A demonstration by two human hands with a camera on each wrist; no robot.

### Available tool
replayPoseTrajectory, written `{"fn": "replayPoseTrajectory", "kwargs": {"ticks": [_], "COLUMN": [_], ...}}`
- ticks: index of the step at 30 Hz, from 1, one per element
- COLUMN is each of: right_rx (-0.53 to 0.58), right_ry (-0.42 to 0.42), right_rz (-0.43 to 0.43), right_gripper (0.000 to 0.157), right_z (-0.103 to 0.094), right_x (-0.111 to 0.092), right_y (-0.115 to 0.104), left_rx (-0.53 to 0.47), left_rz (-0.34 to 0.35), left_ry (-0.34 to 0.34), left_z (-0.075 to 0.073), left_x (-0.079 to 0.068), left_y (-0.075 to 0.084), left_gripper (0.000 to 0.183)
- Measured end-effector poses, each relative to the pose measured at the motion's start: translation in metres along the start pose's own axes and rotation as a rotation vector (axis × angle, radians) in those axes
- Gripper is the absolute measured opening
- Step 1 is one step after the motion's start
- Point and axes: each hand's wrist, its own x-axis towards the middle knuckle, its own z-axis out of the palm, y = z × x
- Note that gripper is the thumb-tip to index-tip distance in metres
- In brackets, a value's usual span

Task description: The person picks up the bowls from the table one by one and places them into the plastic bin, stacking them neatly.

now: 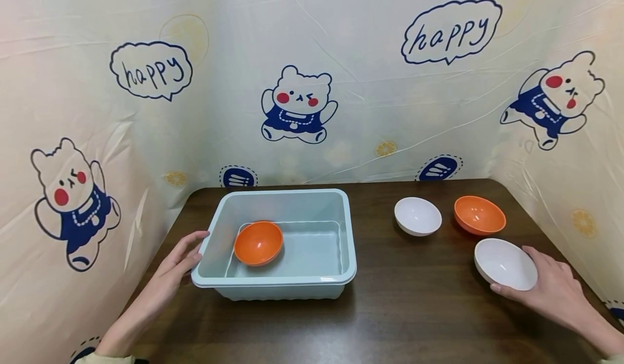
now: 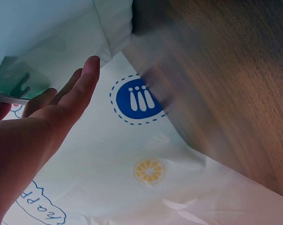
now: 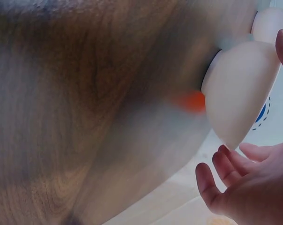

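Right fingers [image 1: 542, 259] grip a white bowl [image 1: 507, 265]; left wrist view adds left fingers [image 2: 82, 87] stretched straight along the tub [image 1: 285, 291].

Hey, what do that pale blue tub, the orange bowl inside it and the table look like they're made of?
Pale blue tub: probably plastic, satin finish, going by its smooth moulded rim.
Orange bowl: glossy, with bright highlights; perhaps plastic or melamine, though glazed ceramic is possible.
Table: wood or wood-look laminate with a soft sheen; brown grain shows, and light reflects off it.
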Motion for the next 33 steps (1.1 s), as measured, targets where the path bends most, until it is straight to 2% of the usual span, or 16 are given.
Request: {"fn": "replayPoseTrajectory", "kwargs": {"ticks": [15, 23, 33], "right_rx": [0.059, 0.107, 0.126], "right_ry": [0.032, -0.028, -0.051], "right_rz": [-0.055, -0.063, -0.025], "right_gripper": [0.110, 0.107, 0.110], "right_z": [0.0036, -0.0018, -0.0015], "right_x": [-0.0007, 0.0032, 0.0019], "right_y": [-0.0006, -0.0012, -0.0016], "left_rx": [0.005, 0.004, -0.008], "left_rz": [-0.007, -0.015, 0.001], "left_ry": [-0.005, -0.012, -0.015], "left_z": [-0.0003, -0.0008, -0.0014], "left_x": [-0.0005, -0.0009, -0.0012], "left_y": [-0.0008, 0.0008, 0.0022], "left_gripper": [0.048, 0.049, 0.050]}}
